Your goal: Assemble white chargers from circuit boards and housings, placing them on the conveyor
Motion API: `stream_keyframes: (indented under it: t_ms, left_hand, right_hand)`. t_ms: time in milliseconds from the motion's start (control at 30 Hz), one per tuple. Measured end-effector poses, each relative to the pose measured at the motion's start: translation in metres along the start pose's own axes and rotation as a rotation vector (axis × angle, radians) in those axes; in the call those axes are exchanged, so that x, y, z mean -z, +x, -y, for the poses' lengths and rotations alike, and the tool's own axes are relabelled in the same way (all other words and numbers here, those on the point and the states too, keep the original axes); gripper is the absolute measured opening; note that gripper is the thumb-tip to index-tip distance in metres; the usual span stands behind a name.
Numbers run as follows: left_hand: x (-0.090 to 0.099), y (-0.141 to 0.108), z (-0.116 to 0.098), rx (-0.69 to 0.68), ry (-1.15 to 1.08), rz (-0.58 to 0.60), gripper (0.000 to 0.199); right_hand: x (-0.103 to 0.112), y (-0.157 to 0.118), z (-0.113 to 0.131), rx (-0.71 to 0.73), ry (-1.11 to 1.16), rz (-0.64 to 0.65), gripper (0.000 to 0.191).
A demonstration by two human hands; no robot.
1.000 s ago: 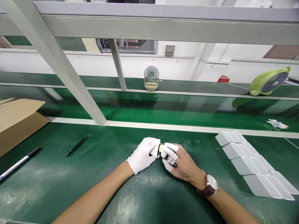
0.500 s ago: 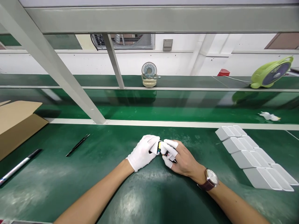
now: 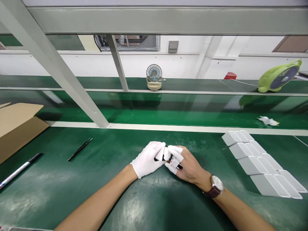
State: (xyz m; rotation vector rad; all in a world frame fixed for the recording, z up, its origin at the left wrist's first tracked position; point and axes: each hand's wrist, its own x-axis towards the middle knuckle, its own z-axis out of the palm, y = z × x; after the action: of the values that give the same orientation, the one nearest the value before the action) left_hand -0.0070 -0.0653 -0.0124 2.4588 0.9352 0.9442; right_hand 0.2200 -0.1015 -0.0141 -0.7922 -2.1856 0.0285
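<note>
White casing (image 3: 159, 155), inside hidden, tight in left hand (image 3: 148, 159); electronic parts (image 3: 170, 160) tight in right hand (image 3: 181, 162)

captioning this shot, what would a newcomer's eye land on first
Probably the lime-green fan, bright on the back counter at far right. Next, at center, the left hand, gloved in white, grips a small white piece, and the right hand, in white finger covers, meets it. White bins sit in a row at right.

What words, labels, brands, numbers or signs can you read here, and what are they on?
No text can be read.
Wristwatch: dial markings too small.
Marker pen: barrel print too small and blurred.
Green fan: hub too blurred to make out any lettering.
</note>
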Motion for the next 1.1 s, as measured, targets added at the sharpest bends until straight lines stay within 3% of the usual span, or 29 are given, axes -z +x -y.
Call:
stream_keyframes:
  t_ms: [100, 200, 333, 433, 533, 600, 767, 933, 1100]
  left_hand:
    - [0.004, 0.0, -0.007, 0.067, -0.01, 0.091, 0.055]
    - [0.009, 0.003, -0.012, 0.143, -0.028, 0.139, 0.036]
    - [0.012, 0.006, -0.014, 0.254, -0.053, 0.065, 0.014]
    - [0.011, 0.007, -0.012, 0.349, -0.107, -0.004, 0.025]
    - [0.012, 0.007, -0.011, 0.404, -0.223, -0.054, 0.053]
    - [0.013, 0.006, -0.012, 0.38, -0.281, -0.091, 0.066]
    - [0.015, 0.003, -0.014, 0.224, -0.262, -0.154, 0.073]
    - [0.019, 0.002, -0.013, 0.114, -0.169, -0.204, 0.055]
    - [0.025, 0.005, -0.018, 0.194, -0.138, -0.213, 0.038]
  right_hand:
    - [0.003, 0.002, 0.002, -0.079, 0.055, -0.04, 0.074]
    - [0.008, 0.003, 0.003, -0.123, 0.094, -0.031, 0.075]
    - [0.008, -0.001, 0.002, -0.106, 0.143, -0.008, 0.058]
    - [0.003, -0.003, 0.002, -0.156, 0.123, -0.039, 0.05]
    - [-0.003, -0.004, 0.002, -0.176, 0.05, -0.026, 0.054]
    - [-0.005, -0.003, 0.002, -0.146, -0.002, 0.015, 0.056]
    - [-0.007, -0.002, 0.0, -0.074, -0.06, 0.088, 0.053]
    - [-0.007, -0.006, -0.002, -0.053, -0.008, 0.092, 0.054]
    - [-0.009, -0.007, 0.0, -0.097, 0.067, 0.091, 0.052]
